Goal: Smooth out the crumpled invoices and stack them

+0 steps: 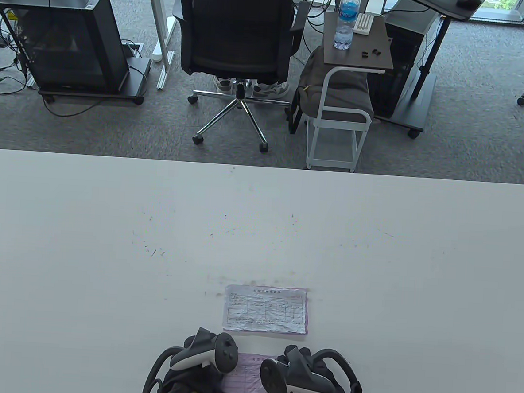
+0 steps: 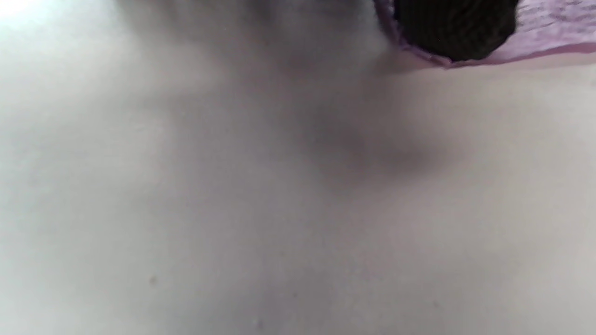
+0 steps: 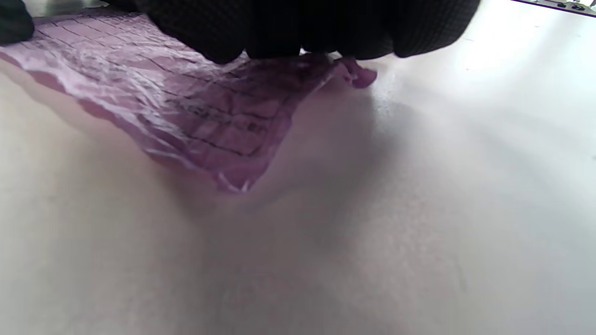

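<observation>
A crumpled pink invoice [image 1: 247, 379] lies at the table's near edge, between my two hands. My left hand [image 1: 200, 363] rests on its left part; in the left wrist view one gloved fingertip [image 2: 454, 28] presses the pink invoice [image 2: 554, 35] near its edge. My right hand [image 1: 306, 379] rests on its right part; in the right wrist view the fingers [image 3: 279, 23] lie on top of the wrinkled pink invoice [image 3: 209, 116], whose near corner curls up off the table. Just beyond the hands lies a stack of flattened invoices [image 1: 265, 310], a white sheet on a pink one.
The white table [image 1: 108, 240] stretches wide around the papers, with faint scuff marks. Beyond its far edge stand an office chair [image 1: 238, 39], a small side cart with a water bottle [image 1: 346, 19], and a computer case [image 1: 63, 38].
</observation>
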Action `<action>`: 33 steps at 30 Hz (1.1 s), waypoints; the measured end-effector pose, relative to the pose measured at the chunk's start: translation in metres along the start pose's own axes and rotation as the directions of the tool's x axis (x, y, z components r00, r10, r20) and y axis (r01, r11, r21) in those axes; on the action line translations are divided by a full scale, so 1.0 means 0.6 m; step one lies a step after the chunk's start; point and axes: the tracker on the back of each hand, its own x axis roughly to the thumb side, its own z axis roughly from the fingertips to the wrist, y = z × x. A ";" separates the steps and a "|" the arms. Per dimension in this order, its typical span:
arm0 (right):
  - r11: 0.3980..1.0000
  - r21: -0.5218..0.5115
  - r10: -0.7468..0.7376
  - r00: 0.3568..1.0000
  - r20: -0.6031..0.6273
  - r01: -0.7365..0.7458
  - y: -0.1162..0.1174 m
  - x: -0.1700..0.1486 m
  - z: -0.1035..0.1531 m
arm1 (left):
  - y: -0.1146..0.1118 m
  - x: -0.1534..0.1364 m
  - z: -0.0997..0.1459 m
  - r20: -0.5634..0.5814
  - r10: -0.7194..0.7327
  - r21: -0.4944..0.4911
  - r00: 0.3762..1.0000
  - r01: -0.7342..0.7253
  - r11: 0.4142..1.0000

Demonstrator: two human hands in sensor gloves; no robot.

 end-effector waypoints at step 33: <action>0.898 0.230 -0.386 0.923 0.005 0.374 0.013 -0.064 0.015 | 0.000 -0.002 -0.001 0.001 0.014 0.001 1.000 -0.014 1.000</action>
